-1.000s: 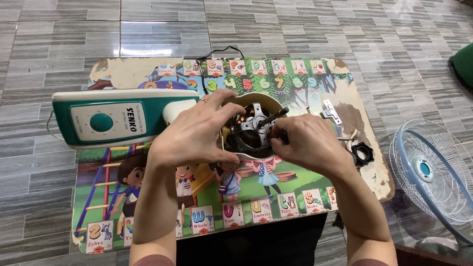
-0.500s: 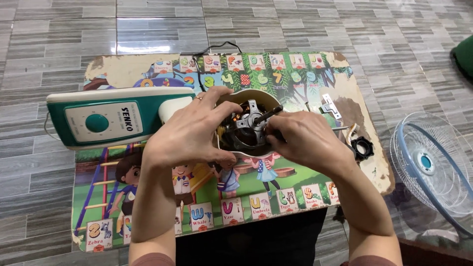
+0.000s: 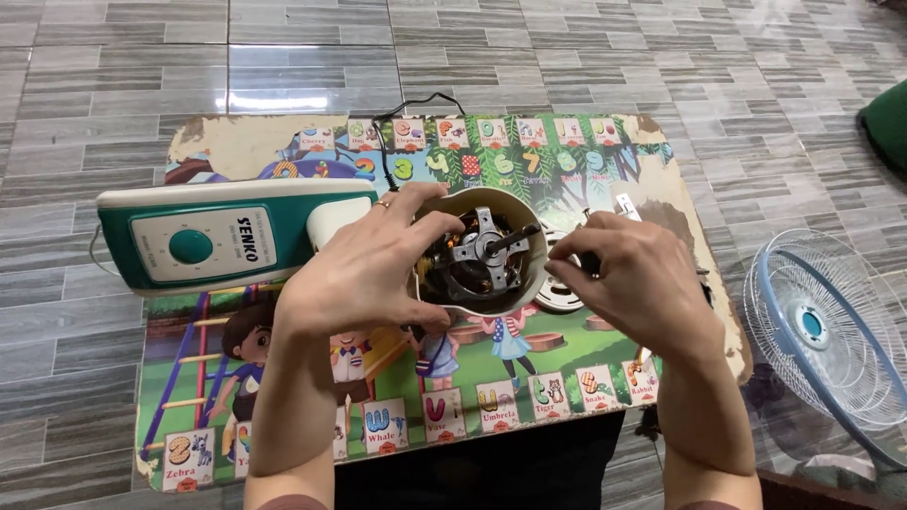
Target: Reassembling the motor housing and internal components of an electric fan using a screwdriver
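A white cup-shaped motor housing (image 3: 433, 210) with a metal motor and dark shaft (image 3: 510, 237) inside lies on its side on a colourful picture table (image 3: 283, 151). My left hand (image 3: 364, 269) wraps over the housing's left side and holds it. My right hand (image 3: 628, 283) sits just right of the rim, fingers pinched around a small dark part that is mostly hidden. A teal and white fan base (image 3: 203, 246) joins the housing from the left.
A round metal plate (image 3: 557, 300) lies under my right fingers. A blue and white fan grille (image 3: 817, 331) leans on the tiled floor at the right. A black cord (image 3: 416, 106) loops off the table's far edge. A dark green object (image 3: 888, 123) is at far right.
My right hand has drawn back to the right off the motor, uncovering the shaft and metal bracket. My left hand keeps its hold. The view has shifted slightly.
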